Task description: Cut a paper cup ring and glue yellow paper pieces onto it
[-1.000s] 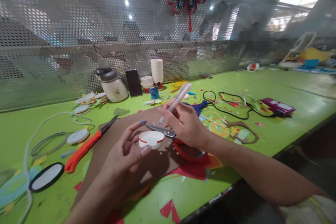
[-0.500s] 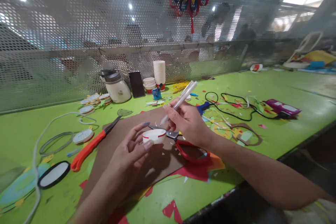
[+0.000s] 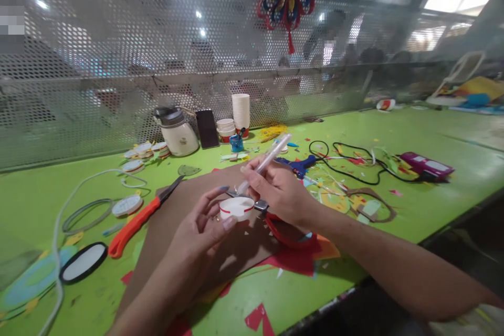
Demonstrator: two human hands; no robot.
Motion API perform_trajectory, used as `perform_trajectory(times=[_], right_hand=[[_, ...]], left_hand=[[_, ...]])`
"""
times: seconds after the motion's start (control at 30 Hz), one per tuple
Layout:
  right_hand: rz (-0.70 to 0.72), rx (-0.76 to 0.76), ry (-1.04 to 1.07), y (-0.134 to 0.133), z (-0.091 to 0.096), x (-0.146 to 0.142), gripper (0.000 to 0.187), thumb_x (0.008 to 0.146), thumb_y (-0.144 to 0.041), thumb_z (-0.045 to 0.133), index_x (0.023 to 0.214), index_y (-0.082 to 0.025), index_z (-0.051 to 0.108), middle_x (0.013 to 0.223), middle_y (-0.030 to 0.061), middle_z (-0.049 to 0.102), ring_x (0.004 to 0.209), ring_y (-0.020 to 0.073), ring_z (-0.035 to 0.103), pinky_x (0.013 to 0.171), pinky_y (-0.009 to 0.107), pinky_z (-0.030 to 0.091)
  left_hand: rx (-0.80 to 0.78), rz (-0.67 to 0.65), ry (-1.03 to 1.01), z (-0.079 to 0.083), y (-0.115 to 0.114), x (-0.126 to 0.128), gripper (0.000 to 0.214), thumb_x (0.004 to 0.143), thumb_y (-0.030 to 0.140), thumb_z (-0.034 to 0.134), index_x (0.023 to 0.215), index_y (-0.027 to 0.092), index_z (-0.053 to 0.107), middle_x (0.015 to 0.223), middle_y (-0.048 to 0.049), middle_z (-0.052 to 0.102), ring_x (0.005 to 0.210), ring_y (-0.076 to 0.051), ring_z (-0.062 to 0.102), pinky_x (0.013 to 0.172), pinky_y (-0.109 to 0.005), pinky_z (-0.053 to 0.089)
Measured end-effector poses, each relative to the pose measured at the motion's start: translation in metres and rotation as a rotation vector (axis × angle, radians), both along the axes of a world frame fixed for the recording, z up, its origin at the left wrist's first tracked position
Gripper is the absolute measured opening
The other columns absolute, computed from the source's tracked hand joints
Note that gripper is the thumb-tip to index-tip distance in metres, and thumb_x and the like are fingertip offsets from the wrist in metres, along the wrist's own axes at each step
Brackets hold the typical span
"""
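Observation:
My left hand [image 3: 202, 233] pinches a short white cup bottom with a red rim [image 3: 237, 208] between thumb and fingers, just above a brown cardboard sheet [image 3: 197, 231]. My right hand [image 3: 281, 189] grips a white pen [image 3: 264, 161] like a pencil, its tip touching the top of the cup piece. Red-handled scissors [image 3: 284, 223] lie under my right wrist, blades pointing left behind the cup piece.
An orange-handled knife [image 3: 137, 215] lies left of the cardboard. Paper scraps, a black cable [image 3: 346, 160], a blue glue gun [image 3: 299, 164], a purple case [image 3: 427, 165], stacked paper cups [image 3: 240, 110], a kettle [image 3: 175, 131], a phone [image 3: 207, 128] and cut cup rings [image 3: 126, 205] litter the green table. A perforated metal screen stands behind.
The pen tip has come down from above the cup piece onto it. My left hand has turned the cup piece slightly and kept hold of it.

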State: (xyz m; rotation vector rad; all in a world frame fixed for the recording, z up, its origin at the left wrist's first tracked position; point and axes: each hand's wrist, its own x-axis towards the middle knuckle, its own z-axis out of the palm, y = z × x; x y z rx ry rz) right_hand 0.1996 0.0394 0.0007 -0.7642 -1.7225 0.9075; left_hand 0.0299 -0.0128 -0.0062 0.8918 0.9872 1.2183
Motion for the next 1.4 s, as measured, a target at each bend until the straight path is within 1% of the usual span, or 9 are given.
perform_trajectory(times=[0.1, 0.2, 0.3, 0.5, 0.7, 0.9, 1.0, 1.1, 1.4], right_hand=[[0.018, -0.028, -0.016, 0.000, 0.000, -0.001, 0.031, 0.095, -0.051, 0.051, 0.086, -0.022, 0.050, 0.063, -0.0039, 0.054, 0.055, 0.0115, 0.051, 0.054, 0.026, 0.046], [0.026, -0.031, -0.034, 0.001, -0.001, -0.001, 0.028, 0.094, -0.049, 0.053, 0.086, -0.022, 0.051, 0.065, -0.0041, 0.053, 0.056, 0.0121, 0.053, 0.056, 0.027, 0.048], [0.012, 0.002, -0.085, 0.000, 0.002, 0.000, 0.028, 0.094, -0.046, 0.053, 0.081, -0.021, 0.053, 0.072, -0.0013, 0.055, 0.059, 0.0126, 0.053, 0.057, 0.028, 0.048], [-0.046, 0.106, -0.204, -0.003, 0.010, 0.000, 0.027, 0.096, -0.038, 0.052, 0.074, -0.021, 0.054, 0.073, 0.0006, 0.060, 0.070, 0.0148, 0.056, 0.071, 0.030, 0.046], [-0.076, 0.116, -0.205, -0.003, 0.010, 0.000, 0.027, 0.095, -0.036, 0.053, 0.074, -0.019, 0.056, 0.075, 0.0016, 0.062, 0.070, 0.0144, 0.057, 0.069, 0.029, 0.044], [-0.074, 0.104, -0.198, -0.002, 0.009, 0.000, 0.028, 0.095, -0.037, 0.054, 0.074, -0.019, 0.057, 0.074, 0.0008, 0.062, 0.068, 0.0133, 0.056, 0.067, 0.027, 0.045], [-0.085, 0.122, -0.199, -0.002, 0.007, 0.000, 0.030, 0.094, -0.038, 0.053, 0.073, -0.018, 0.058, 0.075, 0.0019, 0.063, 0.069, 0.0137, 0.057, 0.067, 0.028, 0.045], [-0.083, 0.097, -0.202, -0.002, 0.007, 0.000, 0.028, 0.094, -0.038, 0.054, 0.075, -0.018, 0.058, 0.071, -0.0003, 0.060, 0.062, 0.0121, 0.055, 0.062, 0.027, 0.044], [-0.090, 0.132, -0.209, -0.003, 0.010, 0.001, 0.026, 0.095, -0.037, 0.054, 0.077, -0.018, 0.057, 0.073, -0.0003, 0.062, 0.063, 0.0119, 0.056, 0.064, 0.027, 0.044]], left_hand=[[0.003, -0.006, -0.007, -0.003, 0.001, 0.000, 0.061, 0.063, 0.023, 0.088, 0.118, 0.019, 0.062, 0.105, -0.0091, 0.075, 0.098, -0.027, 0.072, 0.084, -0.033, 0.057], [0.013, -0.011, -0.012, -0.005, 0.002, -0.001, 0.061, 0.065, 0.023, 0.086, 0.121, 0.018, 0.061, 0.111, -0.0115, 0.074, 0.106, -0.029, 0.069, 0.088, -0.034, 0.056], [0.018, -0.017, -0.007, -0.004, 0.000, 0.001, 0.061, 0.067, 0.022, 0.085, 0.122, 0.017, 0.060, 0.113, -0.0117, 0.074, 0.106, -0.029, 0.069, 0.087, -0.033, 0.056], [0.026, -0.051, -0.040, -0.003, 0.000, 0.004, 0.055, 0.067, 0.019, 0.085, 0.118, 0.018, 0.064, 0.112, -0.0095, 0.075, 0.097, -0.026, 0.073, 0.081, -0.032, 0.058], [0.008, -0.064, -0.068, -0.008, 0.003, 0.000, 0.058, 0.065, 0.016, 0.086, 0.119, 0.017, 0.064, 0.111, -0.0100, 0.076, 0.095, -0.026, 0.073, 0.080, -0.031, 0.059], [-0.009, -0.058, -0.079, -0.005, 0.000, 0.004, 0.066, 0.064, 0.018, 0.087, 0.124, 0.016, 0.062, 0.117, -0.0128, 0.074, 0.104, -0.031, 0.070, 0.087, -0.037, 0.057], [-0.003, -0.044, -0.059, -0.003, -0.001, 0.006, 0.066, 0.064, 0.018, 0.086, 0.125, 0.015, 0.062, 0.115, -0.0131, 0.075, 0.104, -0.031, 0.070, 0.085, -0.035, 0.057], [0.001, -0.054, -0.049, -0.006, 0.000, 0.004, 0.065, 0.063, 0.018, 0.087, 0.123, 0.015, 0.063, 0.113, -0.0134, 0.076, 0.100, -0.030, 0.072, 0.083, -0.034, 0.058], [-0.035, -0.055, -0.034, -0.010, 0.005, 0.001, 0.073, 0.058, 0.018, 0.090, 0.126, 0.015, 0.062, 0.114, -0.0147, 0.076, 0.095, -0.030, 0.074, 0.077, -0.032, 0.060]])
